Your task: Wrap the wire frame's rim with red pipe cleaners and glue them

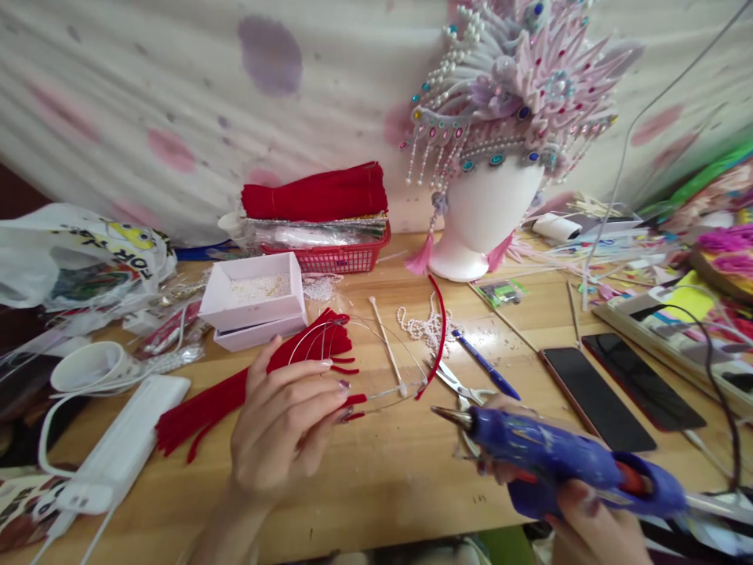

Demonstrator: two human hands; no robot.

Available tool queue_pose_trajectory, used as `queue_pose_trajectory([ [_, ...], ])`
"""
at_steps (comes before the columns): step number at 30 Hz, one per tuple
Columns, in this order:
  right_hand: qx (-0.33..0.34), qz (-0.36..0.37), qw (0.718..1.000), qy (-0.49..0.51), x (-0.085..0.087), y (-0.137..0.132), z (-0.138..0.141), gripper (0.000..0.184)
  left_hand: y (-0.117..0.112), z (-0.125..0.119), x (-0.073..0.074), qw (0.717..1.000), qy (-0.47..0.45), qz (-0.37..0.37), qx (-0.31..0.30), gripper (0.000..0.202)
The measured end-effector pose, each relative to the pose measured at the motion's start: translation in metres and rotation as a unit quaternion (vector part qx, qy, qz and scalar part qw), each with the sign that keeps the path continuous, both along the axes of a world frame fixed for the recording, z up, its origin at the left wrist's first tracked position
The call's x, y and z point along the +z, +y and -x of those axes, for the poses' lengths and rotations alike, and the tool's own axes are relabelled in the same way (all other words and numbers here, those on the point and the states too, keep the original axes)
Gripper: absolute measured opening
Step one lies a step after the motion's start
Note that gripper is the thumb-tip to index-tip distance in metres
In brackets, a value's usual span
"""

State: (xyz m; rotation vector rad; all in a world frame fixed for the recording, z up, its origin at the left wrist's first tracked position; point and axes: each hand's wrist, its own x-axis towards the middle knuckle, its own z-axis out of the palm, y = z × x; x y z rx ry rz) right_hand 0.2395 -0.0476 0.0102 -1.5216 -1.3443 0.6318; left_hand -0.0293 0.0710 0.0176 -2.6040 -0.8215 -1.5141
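My left hand [288, 424] is closed, its fingertips pinching a thin wire frame [388, 400] whose loops arch over the table. Short red fuzzy pieces [354, 400] show at those fingertips; whether they are wrapped on the wire I cannot tell. Behind this hand lies a bundle of red chenille stems [205, 400]. In my right hand [594, 510] is a blue hot glue gun [553, 451], its metal nozzle pointing left towards the frame. A curved red chenille stem [442, 329] stands near the frame's right end. Scissors [456, 384] lie partly hidden behind the glue gun.
A foam head [488, 212] wearing a pink beaded headdress [518, 102] stands at the back. White boxes [252, 294], a red basket [335, 255] and a power strip [129, 439] lie left. Right are two phones [594, 400], a blue pen [485, 365] and bead strings [423, 326].
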Motion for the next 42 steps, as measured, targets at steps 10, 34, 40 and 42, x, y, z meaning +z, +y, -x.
queue_pose_trajectory([
  [10,0.144,-0.055,0.987,0.034,0.019,0.021,0.024,0.061,-0.023,-0.001,-0.009,0.994,-0.069,0.078,0.005,0.019],
  [34,0.114,-0.076,0.99,-0.012,0.024,0.021,0.024,0.052,-0.023,-0.005,-0.007,0.995,-0.065,0.071,0.005,0.023],
  [40,0.138,-0.051,0.989,0.006,0.023,0.023,0.022,0.058,-0.023,-0.007,-0.006,0.995,-0.066,0.077,0.005,0.024],
  [42,0.136,-0.048,0.989,0.003,0.022,0.023,0.021,0.059,-0.022,-0.008,-0.005,0.995,-0.068,0.074,0.007,0.023],
])
